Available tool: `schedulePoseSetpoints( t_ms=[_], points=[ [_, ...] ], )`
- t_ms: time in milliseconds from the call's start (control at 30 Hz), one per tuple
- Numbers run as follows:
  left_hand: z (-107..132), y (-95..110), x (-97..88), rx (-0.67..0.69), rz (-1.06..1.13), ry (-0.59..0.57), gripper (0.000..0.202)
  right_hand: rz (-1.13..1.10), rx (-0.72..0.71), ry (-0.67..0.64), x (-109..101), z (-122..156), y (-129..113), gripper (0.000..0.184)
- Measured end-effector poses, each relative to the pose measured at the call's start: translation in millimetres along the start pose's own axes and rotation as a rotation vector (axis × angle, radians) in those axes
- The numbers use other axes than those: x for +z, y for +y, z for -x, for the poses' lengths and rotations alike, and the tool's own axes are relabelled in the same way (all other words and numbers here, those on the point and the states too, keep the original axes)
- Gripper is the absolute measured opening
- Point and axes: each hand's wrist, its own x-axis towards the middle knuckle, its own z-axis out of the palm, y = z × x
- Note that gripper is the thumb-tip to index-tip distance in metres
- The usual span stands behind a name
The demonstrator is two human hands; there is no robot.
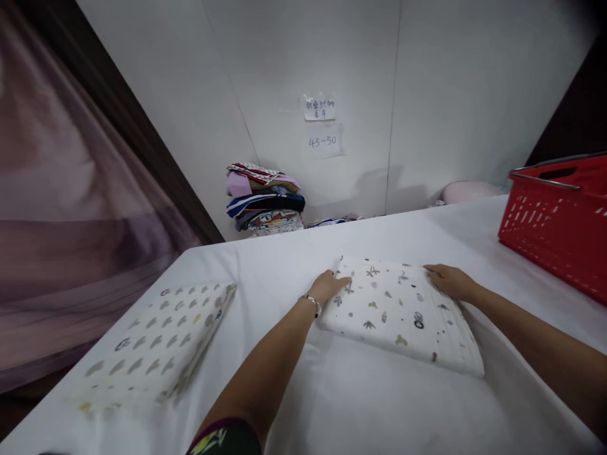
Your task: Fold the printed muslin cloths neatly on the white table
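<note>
A white folded cloth printed with small leaves and dots lies flat on the white-covered table. My left hand grips its left edge, thumb on top and the other fingers partly hidden at the side. At the far right corner, my right hand holds the same cloth by its edge, index finger stretched along it. A second folded cloth, white with grey cloud shapes, rests to the left, apart from both hands.
A red plastic basket with a metal handle stands at the right. Behind the table's far edge rises a stack of folded fabrics. Paper signs hang on the white wall, and a pinkish curtain drapes along the left.
</note>
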Motion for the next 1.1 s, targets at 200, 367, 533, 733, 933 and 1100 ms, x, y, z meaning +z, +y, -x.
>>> schedulePoseSetpoints(
  t_ms=[200, 367, 533, 733, 933, 1100],
  points=[
    [12.2, -8.4, -10.9, 0.107, -0.059, 0.005, 0.056, 0.148, -0.063, -0.088, -7.8, 13.1, -20.9, 0.042],
    [-18.3, 22.4, -56.8, 0.249, -0.322, 0.091, 0.047, -0.189, -0.141, -0.178, 7.6, 90.2, -87.5, 0.039],
    [-28.8, 24.1, -57.7, 0.306, -0.390, 0.086, 0.045, -0.385, -0.066, -0.293, 25.1, 140.4, -134.6, 0.059],
    [28.6, -14.7, -42.2, 0.376, -0.414, 0.241, 0.049, -0.472, 0.027, -0.413, 15.9, 131.2, -137.7, 0.061],
    [108.2, -72.4, -29.7, 0.087, -0.041, 0.317, 0.074, -0.431, 0.062, -0.401, 10.7, 135.6, -146.6, 0.064],
    [143.6, -89.6, -8.0, 0.002, 0.190, 0.237, 0.076, -0.435, 0.118, -0.389, 15.9, 136.3, -145.6, 0.067]
  ],
)
